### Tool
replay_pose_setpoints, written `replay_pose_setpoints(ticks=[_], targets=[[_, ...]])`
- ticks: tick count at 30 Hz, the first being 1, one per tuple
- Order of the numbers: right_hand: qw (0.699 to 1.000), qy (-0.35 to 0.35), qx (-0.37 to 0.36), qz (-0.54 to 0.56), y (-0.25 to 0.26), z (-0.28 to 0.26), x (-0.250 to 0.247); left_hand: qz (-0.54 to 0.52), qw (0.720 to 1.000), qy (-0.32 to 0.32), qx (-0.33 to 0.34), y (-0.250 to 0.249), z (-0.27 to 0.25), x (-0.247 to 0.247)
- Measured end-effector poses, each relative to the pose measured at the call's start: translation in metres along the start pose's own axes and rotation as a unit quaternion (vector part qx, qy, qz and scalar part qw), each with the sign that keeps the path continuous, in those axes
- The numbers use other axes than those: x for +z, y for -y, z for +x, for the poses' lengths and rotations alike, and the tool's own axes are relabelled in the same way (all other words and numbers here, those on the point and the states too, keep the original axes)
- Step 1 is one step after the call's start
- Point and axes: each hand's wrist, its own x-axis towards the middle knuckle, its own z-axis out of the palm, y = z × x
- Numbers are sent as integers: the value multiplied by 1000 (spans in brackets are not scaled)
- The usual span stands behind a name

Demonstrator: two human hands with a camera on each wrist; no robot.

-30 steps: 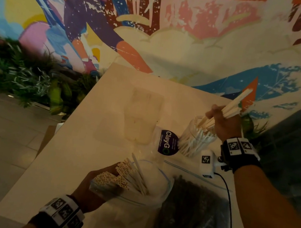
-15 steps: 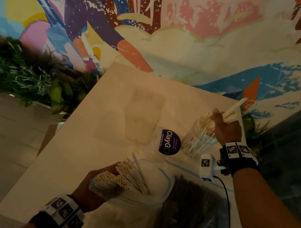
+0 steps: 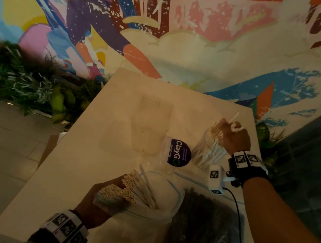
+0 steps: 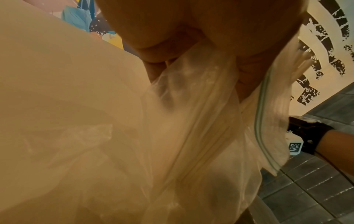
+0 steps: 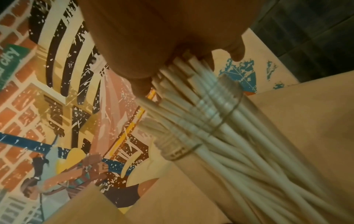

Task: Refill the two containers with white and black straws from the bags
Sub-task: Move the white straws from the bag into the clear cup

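**Q:** Where are the straws, and what do the hands have hold of?

**A:** A clear glass jar (image 3: pixel 209 147) stands on a pale surface (image 3: pixel 114 127) and is the landmark here. The right hand (image 3: pixel 234 138) is at the jar's mouth, its grip curled round a bunch of white straws (image 5: pixel 203 106) whose lower ends are already inside the glass. Nearer the viewer than the jar, the left hand (image 3: pixel 97 198) clutches the open neck of a clear zip bag (image 3: pixel 165 202), with more white straws fanning out of it. Beside that bag, on the viewer's side of the jar, lies a bag of black straws (image 3: pixel 203 227), untouched.

**Q:** How would the straws handle?

**A:** Judging by looks, they are light, thin tubes, stiff enough to stand but easy to crush or bend. A loose bunch held mid-length should slide in together. The bag is soft and slippery, so bunching its neck steadies it.

**Q:** What is hard to make out?

**A:** The light is dim. A second clear container (image 3: pixel 169 152) with a dark round label, just beside the jar, is faint. The right fingertips are hidden behind straws, and the left wrist view shows mostly crumpled plastic. The black straws' bag is cut off at the frame's lower edge.
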Motion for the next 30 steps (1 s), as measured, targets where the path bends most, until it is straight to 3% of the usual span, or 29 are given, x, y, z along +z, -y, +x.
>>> replay_pose_setpoints(ticks=[2,7,9,13,17,19,22,25,30], targets=[[999,1,8,-33,-1,0,-1,-14,1000,2,2,-1,0,1],[985,-78,-130,77,9,1,-14,-23,1000,2,6,-6,-2,4],[983,-78,-160,45,10,-1,-14,-27,999,3,17,-5,0,4],[980,53,-114,-152,3,-5,-6,-39,999,0,7,-6,0,6],[986,-35,-148,-70,5,-7,-7,-27,999,2,22,-9,-3,6],[986,-17,-142,-83,10,-6,-7,-25,1000,5,12,-11,-3,5],[959,55,-155,-230,12,-10,4,-27,999,-6,19,-7,-1,6],[939,44,-210,-268,12,-17,14,-10,1000,3,4,-7,1,6],[949,18,-186,-252,27,-27,2,3,1000,2,11,-9,-1,6]])
